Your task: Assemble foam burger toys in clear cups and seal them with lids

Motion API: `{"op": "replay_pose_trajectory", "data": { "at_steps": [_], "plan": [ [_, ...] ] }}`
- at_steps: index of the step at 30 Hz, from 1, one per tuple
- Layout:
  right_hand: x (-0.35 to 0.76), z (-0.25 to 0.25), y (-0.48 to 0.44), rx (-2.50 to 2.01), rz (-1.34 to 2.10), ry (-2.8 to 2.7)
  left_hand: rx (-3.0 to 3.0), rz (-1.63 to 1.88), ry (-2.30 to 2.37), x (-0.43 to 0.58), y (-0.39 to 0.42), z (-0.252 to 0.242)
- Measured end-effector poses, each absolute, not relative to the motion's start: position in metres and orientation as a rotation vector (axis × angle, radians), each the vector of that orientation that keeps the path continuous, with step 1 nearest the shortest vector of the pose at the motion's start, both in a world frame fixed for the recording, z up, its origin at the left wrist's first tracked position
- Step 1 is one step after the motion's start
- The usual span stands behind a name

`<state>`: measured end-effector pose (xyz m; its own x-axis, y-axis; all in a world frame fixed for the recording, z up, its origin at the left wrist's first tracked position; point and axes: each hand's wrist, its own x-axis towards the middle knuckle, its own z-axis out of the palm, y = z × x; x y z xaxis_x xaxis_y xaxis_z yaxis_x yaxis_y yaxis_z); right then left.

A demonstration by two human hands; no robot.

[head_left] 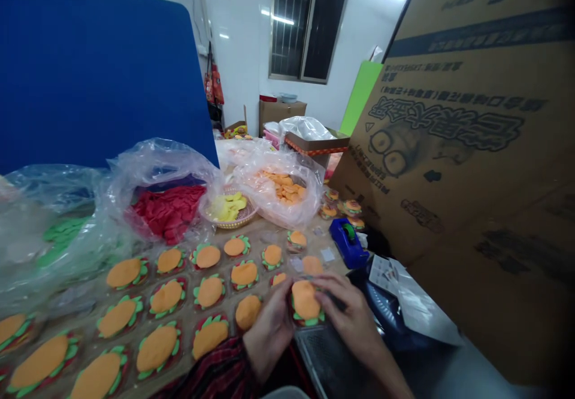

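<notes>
My left hand and my right hand together hold a felt burger piece, orange on top with green and red layers showing at its rim. The fingers of both hands pinch its edges low at the front of the table. Rows of several similar orange felt burgers lie flat on the brown table to the left. A loose orange felt round lies just beyond my hands.
Clear plastic bags hold red felt, green felt and orange rounds. A small basket holds yellow pieces. A blue tape dispenser sits right of the rows. A big cardboard box stands at the right, a blue panel at the left.
</notes>
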<state>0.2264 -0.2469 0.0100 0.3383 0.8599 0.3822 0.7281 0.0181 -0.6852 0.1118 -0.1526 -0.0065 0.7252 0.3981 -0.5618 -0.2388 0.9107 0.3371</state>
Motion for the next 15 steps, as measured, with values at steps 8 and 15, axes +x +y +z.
{"op": "replay_pose_trajectory", "data": {
  "at_steps": [8,15],
  "plan": [
    [0.340,-0.019,-0.171,-2.506,-0.128,-1.823,0.333,0.394,0.864,0.124,-0.156,0.004],
    [0.359,-0.033,-0.146,-2.440,-0.057,-2.024,0.391,0.306,0.834,0.126,-0.149,0.012]
  ]
}}
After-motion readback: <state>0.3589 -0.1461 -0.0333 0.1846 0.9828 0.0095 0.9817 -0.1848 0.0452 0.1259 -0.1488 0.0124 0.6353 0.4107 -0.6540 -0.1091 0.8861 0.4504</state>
